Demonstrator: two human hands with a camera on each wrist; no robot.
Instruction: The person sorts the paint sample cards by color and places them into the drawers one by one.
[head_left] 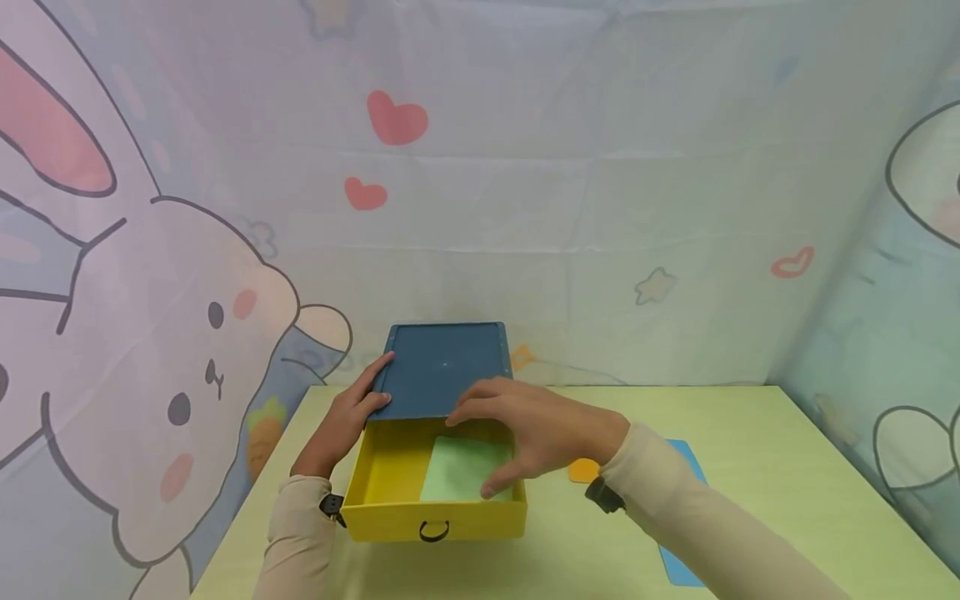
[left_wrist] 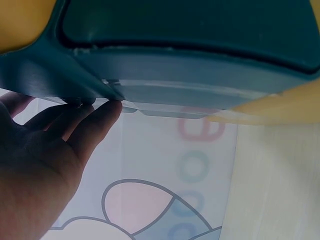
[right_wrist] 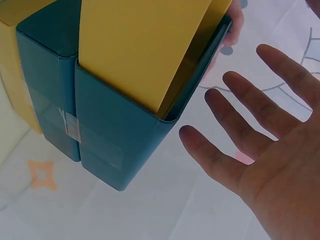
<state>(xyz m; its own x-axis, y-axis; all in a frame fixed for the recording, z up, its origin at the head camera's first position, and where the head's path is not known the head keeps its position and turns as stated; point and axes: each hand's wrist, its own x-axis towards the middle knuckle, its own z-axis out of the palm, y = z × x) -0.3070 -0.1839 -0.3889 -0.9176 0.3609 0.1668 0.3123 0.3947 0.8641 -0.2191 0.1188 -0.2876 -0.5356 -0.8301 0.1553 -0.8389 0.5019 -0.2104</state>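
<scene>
A dark blue-green drawer box (head_left: 442, 367) stands on the table with its yellow drawer (head_left: 435, 523) pulled out, a black ring handle on the drawer's front. Inside the drawer, toward its right side, lies a light green card (head_left: 463, 471). My left hand (head_left: 341, 425) rests against the box's left side; the left wrist view shows its fingers (left_wrist: 97, 125) extended to the blue-green wall. Over the drawer's right part is my right hand (head_left: 540, 425), its thumb overlapping the card in the head view. Its spread fingers (right_wrist: 240, 117) hold nothing in the right wrist view.
An orange piece (head_left: 582, 471) lies on the table right of the drawer, partly behind the right wrist. Farther right, a blue flat sheet (head_left: 681, 571) is partly covered by the right sleeve. A printed cloth backdrop (head_left: 562, 208) rises behind the table.
</scene>
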